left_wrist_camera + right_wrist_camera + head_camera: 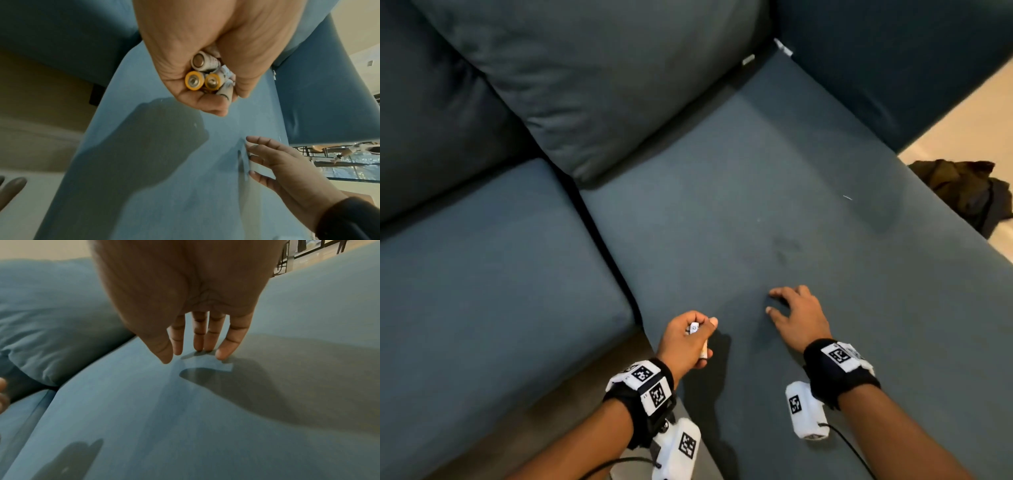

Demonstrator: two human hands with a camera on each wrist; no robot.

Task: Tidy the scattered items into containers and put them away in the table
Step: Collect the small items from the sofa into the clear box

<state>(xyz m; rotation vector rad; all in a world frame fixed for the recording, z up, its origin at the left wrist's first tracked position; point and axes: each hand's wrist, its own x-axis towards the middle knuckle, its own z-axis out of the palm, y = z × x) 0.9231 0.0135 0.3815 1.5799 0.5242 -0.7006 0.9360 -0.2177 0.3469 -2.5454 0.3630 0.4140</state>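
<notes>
My left hand (690, 339) is curled round several white batteries (207, 74) with yellow ends, held just above the near edge of a blue sofa seat (722, 212). In the head view only a white battery tip (694, 328) shows between thumb and fingers. My right hand (796, 313) hovers to the right of it with straight, spread fingers (199, 335) whose tips touch the seat fabric. Nothing is in the right hand (273, 160). No container or table is in view.
A loose back cushion (599, 85) leans at the rear of the sofa, with a second seat cushion (482, 281) on the left. A dark crumpled cloth (965, 188) lies on the pale floor (969, 116) at the right. Beige carpet (571, 394) shows below the seat's front edge.
</notes>
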